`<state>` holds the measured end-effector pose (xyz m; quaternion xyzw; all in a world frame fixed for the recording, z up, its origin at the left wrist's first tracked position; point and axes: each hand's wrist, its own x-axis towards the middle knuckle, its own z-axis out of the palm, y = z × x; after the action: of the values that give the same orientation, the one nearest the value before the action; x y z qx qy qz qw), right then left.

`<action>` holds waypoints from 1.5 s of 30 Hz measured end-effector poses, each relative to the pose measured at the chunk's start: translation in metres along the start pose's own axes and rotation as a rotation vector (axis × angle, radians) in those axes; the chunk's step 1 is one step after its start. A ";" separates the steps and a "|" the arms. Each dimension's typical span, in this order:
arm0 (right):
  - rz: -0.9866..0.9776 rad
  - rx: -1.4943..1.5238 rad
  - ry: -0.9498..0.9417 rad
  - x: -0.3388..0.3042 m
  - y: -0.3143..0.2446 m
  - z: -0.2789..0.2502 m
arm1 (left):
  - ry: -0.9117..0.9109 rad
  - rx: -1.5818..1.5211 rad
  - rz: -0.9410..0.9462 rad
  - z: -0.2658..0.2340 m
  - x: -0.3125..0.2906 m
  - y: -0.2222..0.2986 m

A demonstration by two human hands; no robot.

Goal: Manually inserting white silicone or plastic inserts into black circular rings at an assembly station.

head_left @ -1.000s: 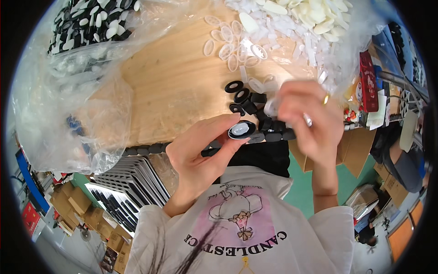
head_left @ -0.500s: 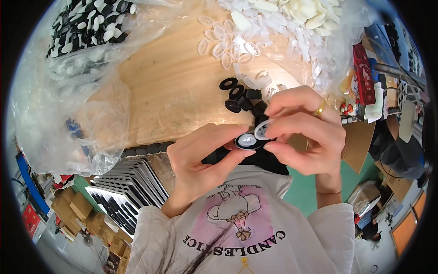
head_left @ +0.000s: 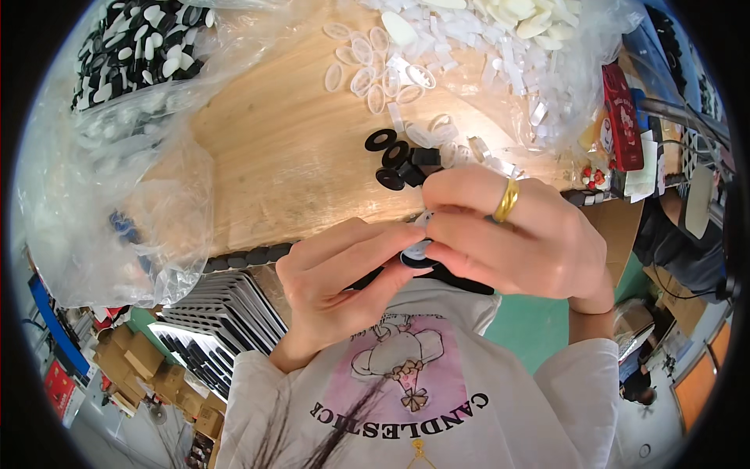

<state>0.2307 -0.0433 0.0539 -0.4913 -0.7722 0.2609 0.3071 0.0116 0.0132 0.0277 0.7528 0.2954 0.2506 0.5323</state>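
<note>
My left hand (head_left: pixel 336 270) pinches a small black oval cup (head_left: pixel 415 262) between thumb and fingers, just past the table's near edge. A pale insert shows inside the cup. My right hand (head_left: pixel 523 242), with a gold ring on one finger, is closed on a clear oval ring (head_left: pixel 423 220) and holds it against the cup. Its fingers cover most of both pieces, so how they fit together is hidden. Several black oval parts (head_left: pixel 391 179) lie on the table just beyond my hands.
Clear oval rings (head_left: pixel 362 51) lie on the wooden table (head_left: pixel 266 148). At the back right is a heap of white strips and ovals (head_left: pixel 539 23). A plastic bag (head_left: pixel 144 47) of black and white pieces stands at the left. Stacked trays (head_left: pixel 226 313) sit below the table edge.
My right hand has moved left and brought the clear oval ring onto the black cup, covering it. The view has shifted slightly, so the table pieces appear farther up and left.
</note>
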 end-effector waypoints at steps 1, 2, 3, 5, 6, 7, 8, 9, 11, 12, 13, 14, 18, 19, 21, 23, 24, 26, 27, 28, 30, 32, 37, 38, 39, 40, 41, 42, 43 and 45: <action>0.019 0.081 0.049 0.001 0.002 0.002 | 0.008 0.001 0.012 0.001 0.000 0.000; 0.092 0.172 0.067 0.002 0.005 0.002 | 0.005 0.000 0.010 0.002 0.001 -0.002; 0.095 0.173 0.067 0.001 0.006 0.002 | 0.022 0.029 0.076 0.003 0.001 -0.003; 0.405 0.533 0.136 0.000 0.006 0.001 | 0.037 0.055 0.145 0.004 0.004 -0.005; 0.415 0.528 0.155 0.001 0.005 0.003 | 0.031 0.050 0.158 0.004 0.005 -0.004; 0.416 0.529 0.156 0.001 0.003 0.004 | 0.026 0.047 0.170 0.004 0.006 -0.003; 0.436 0.465 0.156 0.002 0.000 0.006 | 0.025 0.047 0.169 0.005 0.005 -0.003; 0.455 0.400 0.156 0.002 -0.002 0.007 | 0.053 0.076 0.155 0.006 0.004 -0.004; 0.443 0.363 0.227 0.004 -0.005 0.006 | 0.084 0.108 0.138 0.006 0.000 -0.003; 0.432 0.325 0.300 0.004 -0.006 0.007 | 0.101 0.098 0.090 0.007 -0.001 -0.002; 0.428 0.324 0.299 0.001 -0.006 0.006 | 0.118 0.086 0.045 0.007 -0.001 -0.001; 0.298 0.259 0.371 -0.005 -0.004 0.005 | 0.122 0.089 0.046 0.007 -0.001 0.000; 0.110 0.149 0.500 -0.016 -0.011 0.033 | 0.109 0.018 -0.016 0.004 -0.001 0.001; 0.030 0.002 0.486 -0.016 -0.011 0.038 | 0.098 0.019 -0.007 0.002 0.000 0.002; -0.012 -0.079 0.494 -0.020 -0.009 0.049 | 0.102 -0.014 -0.055 0.003 -0.002 0.004; -0.002 -0.069 0.558 -0.024 -0.011 0.058 | 0.104 -0.044 -0.097 0.005 -0.001 0.007; -0.014 -0.005 0.535 -0.025 -0.011 0.059 | 0.093 -0.139 -0.137 0.006 0.001 0.012; -0.020 0.064 0.546 -0.026 -0.011 0.062 | 0.055 -0.235 -0.157 0.003 0.002 0.017; -0.021 0.136 0.553 -0.026 -0.011 0.062 | 0.053 -0.233 -0.148 0.002 0.002 0.016; -0.029 0.135 0.558 -0.024 -0.014 0.060 | 0.062 -0.152 -0.060 0.001 -0.001 0.013; 0.144 0.379 0.590 -0.018 -0.022 0.052 | 0.112 -0.121 0.041 0.005 -0.012 0.005; 0.178 0.503 0.560 -0.018 -0.017 0.045 | 0.145 -0.079 0.100 0.009 -0.014 0.003; 0.101 0.241 0.602 -0.022 -0.024 0.048 | 0.210 -0.088 0.165 0.016 -0.016 0.008; 0.101 0.198 0.655 -0.023 -0.026 0.053 | 0.214 -0.105 0.172 0.018 -0.020 0.005; 0.102 0.155 0.707 -0.023 -0.029 0.057 | 0.212 -0.103 0.178 0.018 -0.020 0.004; 0.108 0.170 0.715 -0.021 -0.032 0.059 | 0.235 -0.039 0.214 0.017 -0.019 0.003; 0.107 0.168 0.718 -0.020 -0.033 0.061 | 0.258 0.026 0.249 0.016 -0.019 0.004; 0.109 0.166 0.731 -0.019 -0.034 0.064 | 0.257 0.026 0.252 0.016 -0.018 0.005; 0.113 0.163 0.743 -0.019 -0.035 0.067 | 0.264 0.015 0.260 0.017 -0.018 0.007; 0.129 0.150 0.752 -0.017 -0.039 0.068 | 0.270 0.004 0.268 0.017 -0.018 0.010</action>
<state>0.1633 -0.0804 0.0322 -0.5765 -0.5518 0.1371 0.5868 0.0123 -0.0132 0.0311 0.7460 0.2615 0.4172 0.4483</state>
